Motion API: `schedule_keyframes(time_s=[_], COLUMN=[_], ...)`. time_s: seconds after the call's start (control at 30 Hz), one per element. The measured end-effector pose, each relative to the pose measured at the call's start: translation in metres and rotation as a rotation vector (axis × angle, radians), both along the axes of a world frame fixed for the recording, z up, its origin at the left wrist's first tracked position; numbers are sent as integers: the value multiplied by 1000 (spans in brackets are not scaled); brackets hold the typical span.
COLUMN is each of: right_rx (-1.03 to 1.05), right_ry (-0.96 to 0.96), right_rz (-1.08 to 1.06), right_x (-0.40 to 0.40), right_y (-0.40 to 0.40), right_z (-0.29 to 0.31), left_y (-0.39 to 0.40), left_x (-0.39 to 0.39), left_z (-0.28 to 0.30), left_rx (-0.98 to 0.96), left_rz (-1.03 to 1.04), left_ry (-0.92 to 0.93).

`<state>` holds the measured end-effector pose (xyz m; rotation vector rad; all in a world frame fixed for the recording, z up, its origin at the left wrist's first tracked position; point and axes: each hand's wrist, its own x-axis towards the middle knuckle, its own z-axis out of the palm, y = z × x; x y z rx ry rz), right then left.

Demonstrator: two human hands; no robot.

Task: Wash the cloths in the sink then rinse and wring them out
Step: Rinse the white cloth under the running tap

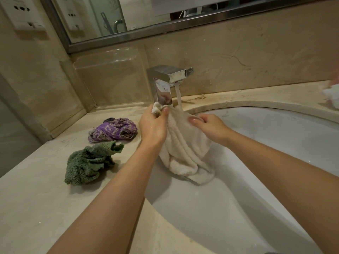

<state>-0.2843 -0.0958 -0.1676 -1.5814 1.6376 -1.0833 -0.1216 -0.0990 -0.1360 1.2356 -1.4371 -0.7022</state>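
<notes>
White cloth (pixel 185 143) held up over the sink (pixel 275 143), top edge just under the tap (pixel 169 83), water stream (pixel 178 96) landing on that edge. Left hand (pixel 153 125) pinches one upper corner, fingers curled tight round a bunched bit. Right hand (pixel 211 125) pinches the top edge further right, thumb on the fabric. Both grips sit at the top; cloth hangs straight down from them, long axis vertical, lower end slumped against the basin wall. Hands near each other, level.

Judgement: rinsing stage; a wring would need one grip moved to the low end.

Green cloth (pixel 89 164) and purple cloth (pixel 113 131) lie on the bench (pixel 36 198), left of the sink, nearer the left hand.
</notes>
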Motion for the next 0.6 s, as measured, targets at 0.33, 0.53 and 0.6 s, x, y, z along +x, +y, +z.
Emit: schedule_keyframes(time_s=[0.33,0.53,0.6], right_rx=[179,237,167], right_ry=[-779,-887,-883], right_rz=[-39,93,1], right_x=[-18,-16,-12], right_y=[2,-4,-5], right_z=[10,10,12], left_y=[-5,-6,-8], left_x=[-4,-3,-1], left_z=[-2,2,1], left_rx=[147,244,258], left_rz=[-56,-119,-119], left_ry=[19,190,257])
